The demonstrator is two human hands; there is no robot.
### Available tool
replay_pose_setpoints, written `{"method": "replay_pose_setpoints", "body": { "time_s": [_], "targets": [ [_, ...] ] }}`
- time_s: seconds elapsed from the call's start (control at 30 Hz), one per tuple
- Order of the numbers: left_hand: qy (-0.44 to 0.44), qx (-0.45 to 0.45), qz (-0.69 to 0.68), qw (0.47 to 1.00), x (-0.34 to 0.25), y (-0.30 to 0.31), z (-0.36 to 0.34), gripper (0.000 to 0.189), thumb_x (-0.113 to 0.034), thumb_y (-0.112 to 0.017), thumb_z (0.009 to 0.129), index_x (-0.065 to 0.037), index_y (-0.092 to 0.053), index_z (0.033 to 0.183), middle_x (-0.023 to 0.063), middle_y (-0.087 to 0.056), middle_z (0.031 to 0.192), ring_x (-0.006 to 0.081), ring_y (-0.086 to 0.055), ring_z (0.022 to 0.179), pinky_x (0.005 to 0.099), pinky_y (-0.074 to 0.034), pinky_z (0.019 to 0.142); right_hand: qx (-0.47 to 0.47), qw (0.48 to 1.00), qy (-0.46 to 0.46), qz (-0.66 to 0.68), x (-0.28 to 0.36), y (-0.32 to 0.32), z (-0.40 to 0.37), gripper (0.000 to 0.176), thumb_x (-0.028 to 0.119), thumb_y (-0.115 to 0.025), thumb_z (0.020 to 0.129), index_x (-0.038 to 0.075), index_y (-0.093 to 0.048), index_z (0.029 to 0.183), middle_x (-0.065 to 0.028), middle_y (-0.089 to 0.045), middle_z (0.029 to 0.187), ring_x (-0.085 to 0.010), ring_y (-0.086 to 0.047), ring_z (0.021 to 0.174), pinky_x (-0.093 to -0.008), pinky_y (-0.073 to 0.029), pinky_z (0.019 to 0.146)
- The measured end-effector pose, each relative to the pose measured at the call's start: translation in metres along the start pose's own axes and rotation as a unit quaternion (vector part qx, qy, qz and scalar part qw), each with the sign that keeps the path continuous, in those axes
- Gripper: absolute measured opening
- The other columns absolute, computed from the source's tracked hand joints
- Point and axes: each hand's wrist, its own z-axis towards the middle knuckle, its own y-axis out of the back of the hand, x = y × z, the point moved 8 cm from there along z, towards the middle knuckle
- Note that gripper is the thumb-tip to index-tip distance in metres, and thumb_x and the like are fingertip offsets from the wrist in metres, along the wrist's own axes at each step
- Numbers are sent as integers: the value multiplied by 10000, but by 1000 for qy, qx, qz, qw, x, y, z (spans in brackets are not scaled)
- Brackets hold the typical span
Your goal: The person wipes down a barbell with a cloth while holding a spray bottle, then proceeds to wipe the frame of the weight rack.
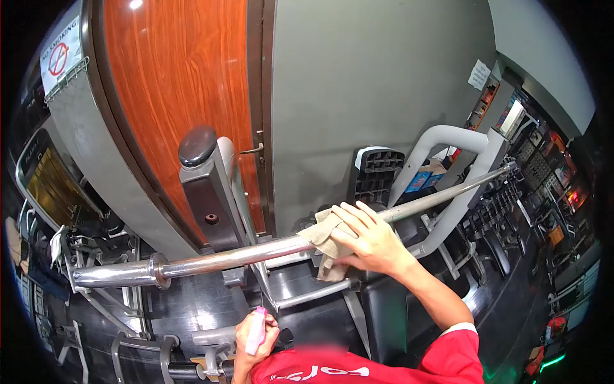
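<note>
A long chrome barbell (249, 255) runs across the view, its thick sleeve end at the left and its far end at the right. My right hand (368, 240) presses a beige cloth (326, 238) onto the middle of the bar, the cloth folded over it and hanging below. My left hand (256, 333), low in front of my body, is closed around what looks like a pink spray bottle (257, 329). Its lower part is hidden.
A grey machine post with a rounded black top (198, 148) stands behind the bar, before a wooden door (179, 83). To the right are a thick grey frame (448, 136) and a dumbbell rack (495, 211). A black padded bench (384, 320) sits below the bar.
</note>
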Motion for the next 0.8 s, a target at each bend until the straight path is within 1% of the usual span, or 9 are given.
{"method": "replay_pose_setpoints", "body": {
  "time_s": [0.03, 0.17, 0.3, 0.37, 0.43, 0.53, 0.63, 0.73, 0.8],
  "targets": [
    [9, -3, -13, 1000, 1, 0, -1, 222, 20, -723, 742, 21, -608, 932, 111, -653, 817, 189, -674, 694, 297, -534, 630, 1, 1000, -3, 0, -6, -7, -3, 477, 315, -738, 758, 106, -608, 1166, -170, -548, 1349, -329, -515, 1255, -469, -380, 1097],
    [-10, 5, 4, 1000, -1, 1, -2, 218, 19, -722, 744, 21, -607, 929, 111, -653, 812, 185, -674, 689, 293, -533, 624, -89, 996, 12, 9, -4, 7, -3, 316, 55, -638, 719, 81, -650, 1034, -144, -637, 1225, -301, -619, 1114, -374, -504, 960],
    [-6, -24, 2, 1000, -3, 12, -7, 215, 16, -712, 755, 13, -606, 942, 105, -660, 810, 174, -676, 686, 284, -532, 626, -208, 969, -125, 44, -28, 19, -28, 412, -71, -604, 630, 31, -632, 1028, -193, -652, 1178, -353, -636, 1099, -423, -510, 965],
    [0, -34, 12, 999, -4, 17, -8, 214, 16, -708, 760, 11, -605, 947, 103, -663, 811, 171, -677, 684, 283, -533, 627, -271, 939, -211, 24, -42, 20, -46, 486, -83, -597, 608, 37, -607, 1079, -203, -639, 1200, -373, -604, 1155, -472, -470, 1013],
    [-11, -42, 24, 999, -5, 20, -9, 216, 13, -705, 765, 11, -603, 956, 101, -668, 814, 168, -675, 680, 280, -532, 630, -209, 958, -192, -34, -28, 11, -37, 447, -93, -578, 613, 56, -592, 1034, -182, -616, 1265, -367, -532, 1258, -563, -368, 1087],
    [7, -40, 14, 999, 3, 19, -8, 211, 14, -704, 766, 16, -602, 950, 103, -668, 814, 167, -675, 679, 280, -533, 627, -238, 959, -142, 55, 4, -9, -18, 395, -72, -590, 642, 79, -613, 1006, -119, -632, 1256, -346, -545, 1247, -552, -393, 1073],
    [-16, -19, 29, 999, -7, 9, 1, 210, 14, -705, 764, 18, -601, 947, 106, -665, 813, 166, -676, 683, 283, -533, 625, -240, 963, -114, 48, 41, -5, 7, 228, 64, -648, 732, 118, -656, 953, -92, -655, 1211, -304, -586, 1193, -478, -444, 1052],
    [-2, 1, 0, 1000, -4, -1, 2, 212, 25, -705, 759, 22, -601, 944, 109, -664, 816, 167, -676, 688, 279, -537, 629, -225, 969, -96, 25, 32, -1, -6, 201, 116, -662, 737, 126, -665, 938, -90, -661, 1200, -288, -595, 1183, -463, -463, 1026],
    [-24, 11, 3, 1000, -12, -5, 3, 225, 33, -711, 758, 28, -596, 952, 115, -668, 832, 163, -682, 704, 273, -546, 627, -223, 960, -169, -21, 0, 6, -32, 225, 97, -659, 729, 115, -666, 953, -100, -664, 1190, -312, -580, 1206, -477, -460, 1026]
  ]
}}
